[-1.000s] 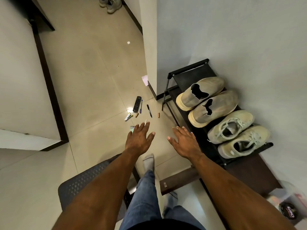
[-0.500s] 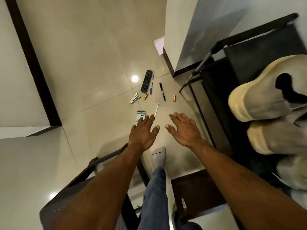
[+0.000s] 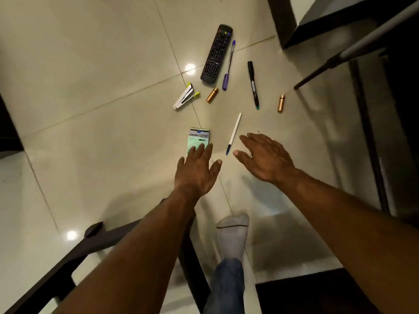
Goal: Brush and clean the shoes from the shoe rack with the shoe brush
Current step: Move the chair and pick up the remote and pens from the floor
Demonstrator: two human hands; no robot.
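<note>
Both my hands reach out low over the tiled floor, fingers straight and holding nothing. My left hand (image 3: 196,171) hovers at the near end of a small green camlin box (image 3: 199,138). My right hand (image 3: 265,157) is just right of a white pen (image 3: 234,133). The black shoe rack's leg (image 3: 322,68) and frame show at the upper right edge. No shoes and no shoe brush are in view.
Scattered on the floor: a black remote (image 3: 216,54), a purple pen (image 3: 228,65), a black marker (image 3: 253,85), a white stapler (image 3: 184,96), two copper-coloured cylinders (image 3: 212,95) (image 3: 281,103). A dark chair frame (image 3: 90,243) lies lower left; my socked foot (image 3: 232,234) below.
The view has dropped closer to the floor and swung left; the shoes have left the frame. Both hands have moved down toward the scattered items.
</note>
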